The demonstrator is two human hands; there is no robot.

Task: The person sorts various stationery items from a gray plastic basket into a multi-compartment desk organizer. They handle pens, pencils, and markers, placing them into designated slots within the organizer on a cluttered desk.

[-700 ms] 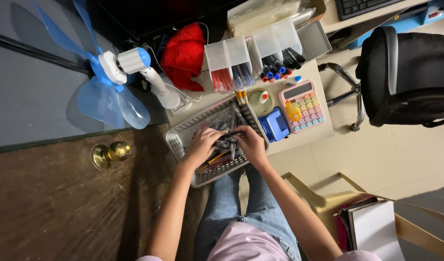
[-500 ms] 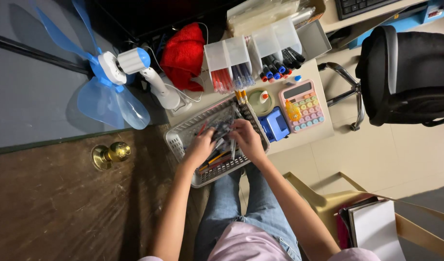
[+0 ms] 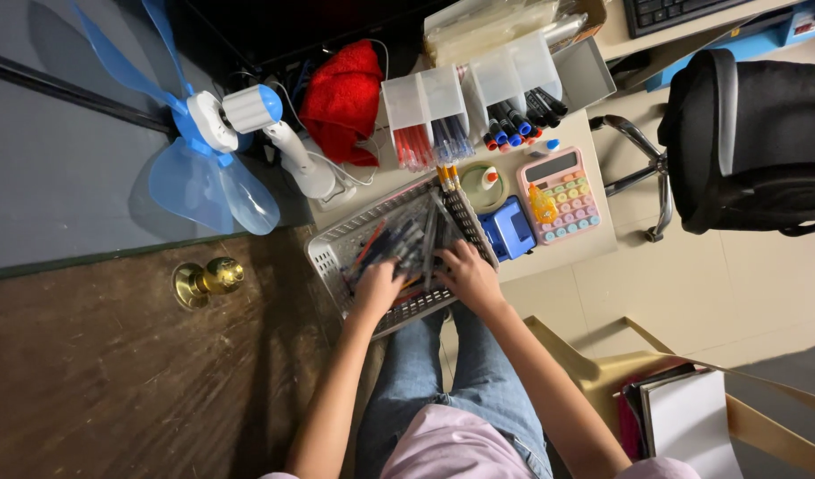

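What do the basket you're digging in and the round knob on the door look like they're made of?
Basket: probably moulded plastic, matte light grey, judging by its uniform slotted mesh walls. Door knob: likely brass or brass-plated metal, polished, with a shiny golden reflection.

Around the desk we see a small blue-bladed white desk fan (image 3: 214, 133) beside a crumpled red cloth (image 3: 343, 99), and a pink pastel-keyed calculator (image 3: 563, 192) just beside a blue box-shaped object (image 3: 508, 231). A black swivel office chair (image 3: 752, 140) stands well apart, and a round brass doorknob (image 3: 203, 279) sits on the brown wooden door (image 3: 97, 372).
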